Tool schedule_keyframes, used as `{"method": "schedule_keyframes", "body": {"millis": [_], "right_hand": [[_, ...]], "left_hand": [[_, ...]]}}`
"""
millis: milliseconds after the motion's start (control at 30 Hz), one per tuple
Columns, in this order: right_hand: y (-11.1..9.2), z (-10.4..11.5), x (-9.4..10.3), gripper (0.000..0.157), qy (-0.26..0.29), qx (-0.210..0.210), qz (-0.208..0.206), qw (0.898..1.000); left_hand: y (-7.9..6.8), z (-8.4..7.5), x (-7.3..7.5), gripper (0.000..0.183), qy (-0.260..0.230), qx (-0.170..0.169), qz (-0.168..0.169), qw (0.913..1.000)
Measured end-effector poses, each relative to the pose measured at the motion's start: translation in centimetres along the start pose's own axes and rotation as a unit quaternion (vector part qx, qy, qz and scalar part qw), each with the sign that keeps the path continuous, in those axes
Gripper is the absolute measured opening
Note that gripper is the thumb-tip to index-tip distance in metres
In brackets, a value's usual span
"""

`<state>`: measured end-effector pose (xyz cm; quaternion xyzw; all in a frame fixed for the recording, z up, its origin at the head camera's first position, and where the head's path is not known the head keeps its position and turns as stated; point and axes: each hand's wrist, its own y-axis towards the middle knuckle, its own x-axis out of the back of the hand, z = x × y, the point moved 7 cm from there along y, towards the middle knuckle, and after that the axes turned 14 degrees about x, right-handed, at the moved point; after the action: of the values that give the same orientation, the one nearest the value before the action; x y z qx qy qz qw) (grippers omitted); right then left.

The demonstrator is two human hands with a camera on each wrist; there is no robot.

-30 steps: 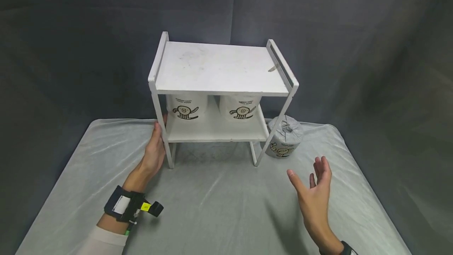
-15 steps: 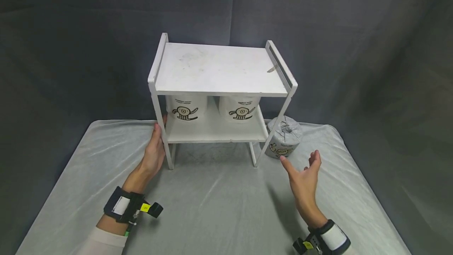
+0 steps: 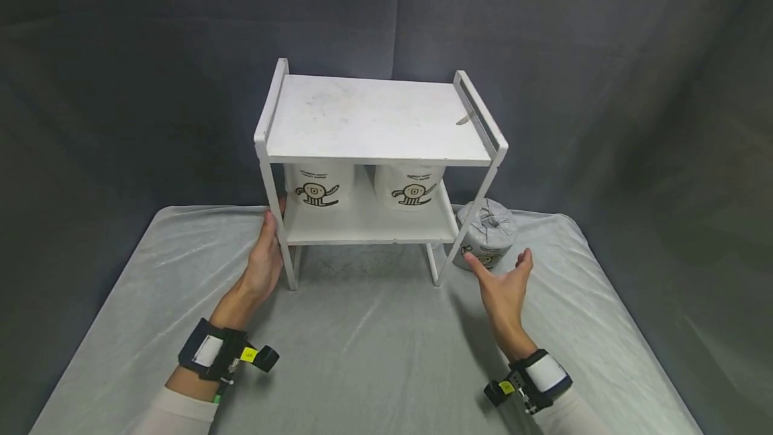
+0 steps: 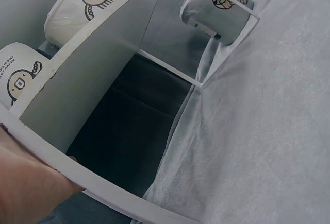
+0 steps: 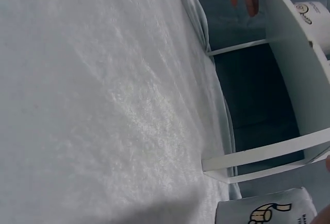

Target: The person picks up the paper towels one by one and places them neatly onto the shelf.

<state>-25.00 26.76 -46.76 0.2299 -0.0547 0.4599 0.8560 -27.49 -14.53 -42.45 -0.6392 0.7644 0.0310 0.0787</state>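
"White shelf (image 3: 374, 119), two boards between side frames. What's on it?"

"Two paper rolls, upright and side by side on the lower board. The left roll (image 3: 318, 185) and the right roll (image 3: 410, 185) each show a cartoon figure with lettering above it. The upper board hides their tops, and has smudges and a brownish mark near its right edge."

"And the third one?"

"That loose roll (image 3: 494, 225) stands on the table (image 3: 362, 341), just beside the shelf's right side, crumpled wrapping on top. Seen from the head, the front right leg crosses its edge."

"Where's the right hand (image 3: 504, 291)?"

"At the loose roll. The grip is spread, thumb and fingers apart and clamped on nothing. From the head, the thumb tip overlaps the roll's lower front; whether it touches, I can't tell."

"The left hand (image 3: 261, 264)?"

"Against the shelf's left side, thumb up beside the front leg. From the right wrist its fingers look straight, so that grip rests on the frame rather than closing round it."

"Anything worn?"

"Black wrist straps, the left strap (image 3: 211, 349) and the right strap (image 3: 540, 376), each carrying a little camera, with pale sleeves below."

"And around it all?"

"Light grey cloth covers the table; a dark curtain (image 3: 151, 86) hangs behind."
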Motion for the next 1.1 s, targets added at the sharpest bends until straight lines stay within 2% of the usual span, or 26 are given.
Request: {"method": "schedule_keyframes", "body": {"millis": [367, 733, 1100], "right_hand": [[1.3, -1.7, -1.9, 0.138, -0.013, -0.003, -0.013, 1.000], [3.1, -2.6, -2.7, 0.133, -0.039, 0.012, -0.025, 0.999], [4.4, -3.5, -3.3, 0.131, -0.046, 0.032, -0.047, 0.997]], "left_hand": [[0.0, 0.2, 0.1, 0.080, -0.001, -0.006, -0.004, 1.0000], [0.1, 0.1, 0.3, 0.080, 0.003, 0.002, -0.009, 0.9999], [0.0, 0.0, 0.2, 0.081, -0.003, -0.006, -0.002, 1.0000]]}}
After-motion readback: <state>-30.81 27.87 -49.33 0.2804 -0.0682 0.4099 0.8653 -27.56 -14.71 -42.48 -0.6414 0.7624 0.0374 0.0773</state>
